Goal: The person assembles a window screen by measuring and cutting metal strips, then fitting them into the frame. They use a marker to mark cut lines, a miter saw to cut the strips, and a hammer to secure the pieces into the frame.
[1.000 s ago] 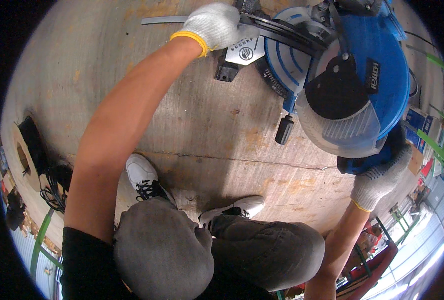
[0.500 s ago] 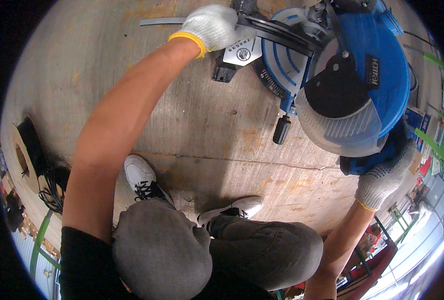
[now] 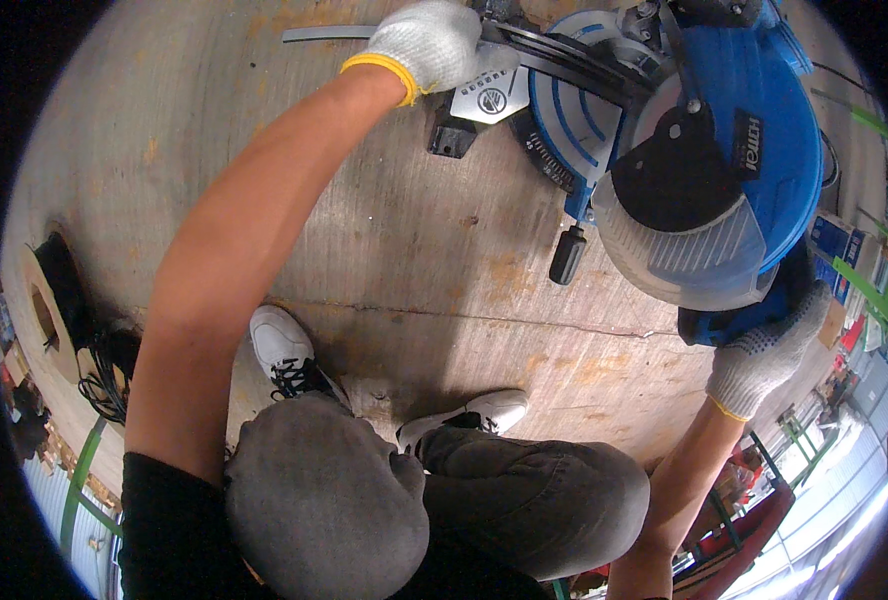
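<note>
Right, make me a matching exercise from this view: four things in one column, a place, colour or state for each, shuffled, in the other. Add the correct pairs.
1. Left hand
2. Right hand
3. Shoes
4. Spool

A. White, with black laces
B. At the far left, tan and black
C. At the handle of the blue saw
D. Closed around long strips

Pairs: 1-D, 2-C, 3-A, 4-B.

Your left arm [image 3: 214, 260] stretched forward, gloved left hand [image 3: 429, 45] curled tight, your right arm [image 3: 676, 485] angled outward, gloved right hand [image 3: 770, 350] gripping.
</note>
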Tool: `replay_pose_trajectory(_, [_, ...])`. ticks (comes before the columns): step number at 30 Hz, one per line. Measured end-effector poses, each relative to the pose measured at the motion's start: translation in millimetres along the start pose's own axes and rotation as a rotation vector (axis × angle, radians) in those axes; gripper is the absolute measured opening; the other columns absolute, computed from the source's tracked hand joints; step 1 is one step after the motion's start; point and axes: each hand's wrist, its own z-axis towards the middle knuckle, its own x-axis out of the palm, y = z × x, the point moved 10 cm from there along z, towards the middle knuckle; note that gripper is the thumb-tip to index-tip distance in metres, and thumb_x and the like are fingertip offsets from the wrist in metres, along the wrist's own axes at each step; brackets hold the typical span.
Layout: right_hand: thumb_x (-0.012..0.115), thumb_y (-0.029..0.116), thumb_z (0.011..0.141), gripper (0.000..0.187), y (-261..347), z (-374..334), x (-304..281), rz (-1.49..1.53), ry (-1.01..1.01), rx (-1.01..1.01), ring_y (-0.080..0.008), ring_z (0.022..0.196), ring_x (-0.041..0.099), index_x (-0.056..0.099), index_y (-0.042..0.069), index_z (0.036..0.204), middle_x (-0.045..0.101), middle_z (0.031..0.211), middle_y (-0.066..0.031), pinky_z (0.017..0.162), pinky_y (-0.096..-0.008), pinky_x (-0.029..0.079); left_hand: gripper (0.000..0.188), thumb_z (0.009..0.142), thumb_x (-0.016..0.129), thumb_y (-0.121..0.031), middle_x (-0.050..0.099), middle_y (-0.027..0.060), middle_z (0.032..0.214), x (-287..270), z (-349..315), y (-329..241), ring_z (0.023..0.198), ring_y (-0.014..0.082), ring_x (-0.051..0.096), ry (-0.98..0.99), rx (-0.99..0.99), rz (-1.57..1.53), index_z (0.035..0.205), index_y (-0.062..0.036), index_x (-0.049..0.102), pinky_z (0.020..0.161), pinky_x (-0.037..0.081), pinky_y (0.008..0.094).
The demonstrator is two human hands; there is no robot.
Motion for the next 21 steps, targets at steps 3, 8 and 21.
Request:
replay_pose_trajectory(3, [0.041, 0.033, 0.122, 0.058, -7, -1, -2, 0.094, -0.015, 0.004, -0.0325, 0.151, 0.063, 0.060, 0.000, 0.166, 0.067, 0.164, -0.0193, 0.134, -0.0492, 0.044, 0.061, 0.103, 0.072, -0.066, 0.084, 0.0258, 0.111, -4, -6, 3, 0.110, 0.0430, 0.082, -0.033, -0.060, -0.092, 0.109, -0.0085, 0.090, 0.097, 0.065, 0.0522])
replay_pose_trajectory(8, [0.038, 0.033, 0.124, 0.058, -9, -2, -4, 0.003, -0.019, -0.026, -0.0325, 0.152, 0.063, 0.059, 0.000, 0.167, 0.067, 0.165, -0.0185, 0.134, -0.0487, 0.043, 0.059, 0.103, 0.071, -0.064, 0.084, 0.0257, 0.110, -5, -9, 2, 0.110, 0.0433, 0.082, -0.013, -0.069, -0.076, 0.109, -0.0085, 0.090, 0.097, 0.064, 0.0527])
replay_pose_trajectory(21, [0.039, 0.039, 0.125, 0.061, 2, -3, 5, -0.034, 0.029, -0.027, -0.0320, 0.152, 0.062, 0.059, 0.000, 0.167, 0.066, 0.165, -0.0180, 0.134, -0.0489, 0.043, 0.060, 0.103, 0.071, -0.065, 0.083, 0.0259, 0.107, -5, -6, 2, 0.107, 0.0449, 0.081, -0.052, -0.028, -0.066, 0.105, -0.0079, 0.090, 0.096, 0.064, 0.0537])
